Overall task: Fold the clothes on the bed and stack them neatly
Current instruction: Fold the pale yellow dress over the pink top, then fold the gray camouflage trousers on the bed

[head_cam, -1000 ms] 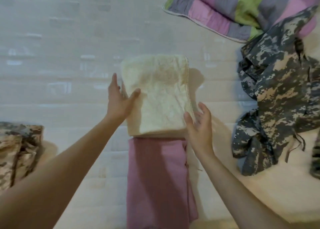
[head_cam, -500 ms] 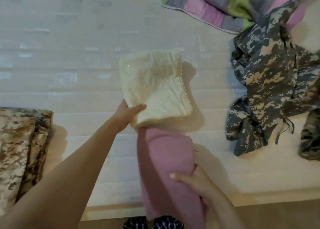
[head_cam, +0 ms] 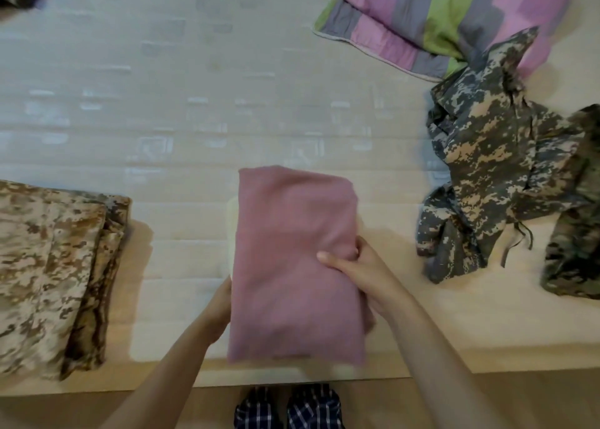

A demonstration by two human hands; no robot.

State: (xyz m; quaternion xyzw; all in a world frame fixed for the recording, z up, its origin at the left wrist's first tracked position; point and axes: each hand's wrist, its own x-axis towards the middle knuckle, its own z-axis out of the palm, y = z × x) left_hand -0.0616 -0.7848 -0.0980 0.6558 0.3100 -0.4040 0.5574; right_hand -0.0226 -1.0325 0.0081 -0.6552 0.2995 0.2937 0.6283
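Two hands on one item, head view only. Pink cloth (head_cam: 293, 259): folded, long axis running from the near edge of the bed (head_cam: 181, 113) away from the person, lying between the hands. Cream cloth (head_cam: 231, 234): a thin strip shows along the pink cloth's left edge, apparently underneath. Right hand (head_cam: 358, 274): at the right edge about midway, thumb on top, fingers under, pinching the fabric. Left hand (head_cam: 218, 305): at the lower left edge, mostly hidden behind the cloth; whether it clasps or only steadies cannot be told. Tan camo stack (head_cam: 52, 266): folded, well to the left, nearer the left hand; judged the likely place for the bundle. Grey camo heap (head_cam: 493, 169): unfolded, right, near the right hand. Striped quilt (head_cam: 438, 16): far right corner.
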